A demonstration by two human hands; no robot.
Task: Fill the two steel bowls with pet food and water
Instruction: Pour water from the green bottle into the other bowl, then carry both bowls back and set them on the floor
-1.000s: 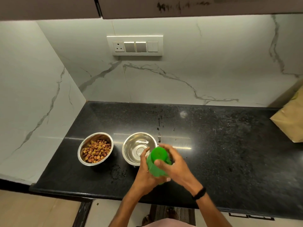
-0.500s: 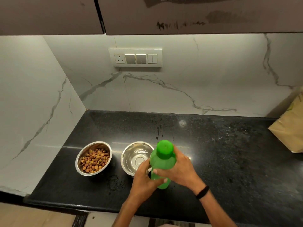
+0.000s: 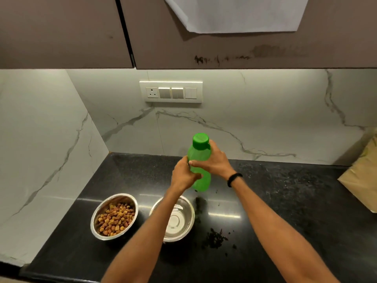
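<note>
Two steel bowls stand side by side on the black counter point(image 3: 285, 201). The left bowl point(image 3: 114, 216) holds brown and yellow pet food. The right bowl point(image 3: 179, 219) looks empty of food; my left forearm crosses over part of it. A green plastic bottle point(image 3: 201, 158) with its green cap on is held upright above the counter, behind the bowls. My left hand point(image 3: 183, 176) grips its lower body from the left. My right hand point(image 3: 212, 160) wraps round its upper body just under the cap.
A brown paper bag point(image 3: 361, 180) leans at the counter's right edge. Dark crumbs point(image 3: 216, 237) lie right of the empty bowl. A switch panel point(image 3: 171, 91) sits on the marble wall, under brown cabinets with a white sheet point(image 3: 236, 15) hanging.
Both hands have raised the green bottle up and away from the counter's front edge, so it now stands behind the bowls. The camera has tilted up, showing more cabinet.
</note>
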